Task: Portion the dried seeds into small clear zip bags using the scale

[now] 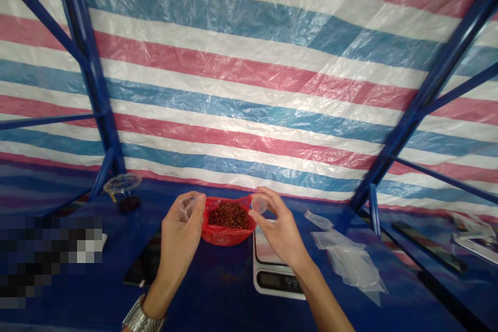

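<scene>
A red plastic bag [223, 238] stands with its mouth spread, full of small dried reddish-brown pieces [229, 216]. My left hand [182, 228] pinches the bag's left edge between thumb and fingers, and a crumpled translucent plastic piece [187, 208], perhaps a small bag, is tucked in the same hand. On the other side, my right hand [279, 228] grips the right edge and also has a small round translucent cup [259, 205] between thumb and fingers. Under my right hand lies a white digital scale [268, 291], partly hidden by the wrist.
Clear flat plastic bags [356, 264] lie on the blue table right of the scale. A clear plastic cup [125, 194] with dark contents stands at the back left. A dark flat object [144, 262] is beside my left wrist. Blue metal poles [87, 67] and a striped tarp [241, 83] rise behind.
</scene>
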The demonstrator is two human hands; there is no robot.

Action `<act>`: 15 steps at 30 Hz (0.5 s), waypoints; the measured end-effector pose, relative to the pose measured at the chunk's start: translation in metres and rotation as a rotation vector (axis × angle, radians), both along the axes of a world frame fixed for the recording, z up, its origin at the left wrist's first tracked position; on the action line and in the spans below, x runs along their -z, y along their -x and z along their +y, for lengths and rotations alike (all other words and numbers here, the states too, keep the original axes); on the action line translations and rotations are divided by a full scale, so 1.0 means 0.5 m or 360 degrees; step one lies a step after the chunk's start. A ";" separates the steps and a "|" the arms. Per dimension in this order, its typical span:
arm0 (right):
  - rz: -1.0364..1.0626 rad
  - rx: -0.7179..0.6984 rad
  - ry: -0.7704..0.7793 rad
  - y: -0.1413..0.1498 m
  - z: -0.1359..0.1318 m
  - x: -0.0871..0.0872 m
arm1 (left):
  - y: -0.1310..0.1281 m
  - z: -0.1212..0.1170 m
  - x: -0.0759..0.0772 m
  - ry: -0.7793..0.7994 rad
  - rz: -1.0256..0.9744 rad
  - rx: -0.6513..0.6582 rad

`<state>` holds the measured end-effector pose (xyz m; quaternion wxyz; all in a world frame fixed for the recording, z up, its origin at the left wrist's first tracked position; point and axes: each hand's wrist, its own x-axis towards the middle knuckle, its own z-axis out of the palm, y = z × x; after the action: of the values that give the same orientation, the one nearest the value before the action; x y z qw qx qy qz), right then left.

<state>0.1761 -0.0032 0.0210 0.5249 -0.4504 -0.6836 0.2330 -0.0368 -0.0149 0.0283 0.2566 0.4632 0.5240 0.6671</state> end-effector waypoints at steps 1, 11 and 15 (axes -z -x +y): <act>-0.0206 -0.0010 0.0002 0.020 0.018 -0.002 | 0.003 -0.001 0.004 0.0053 0.0059 -0.0040; -0.1786 -0.0078 0.0235 0.064 0.133 0.003 | 0.005 -0.004 0.054 0.0195 0.1488 -0.0438; -0.1909 -0.0127 0.0223 0.055 0.142 0.016 | 0.028 0.032 0.091 0.0576 0.1240 -0.0227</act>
<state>0.1485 0.0680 0.0130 0.0080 -0.5107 -0.8597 0.0025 -0.0507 0.0011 -0.0172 0.0701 0.5906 0.7208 0.3559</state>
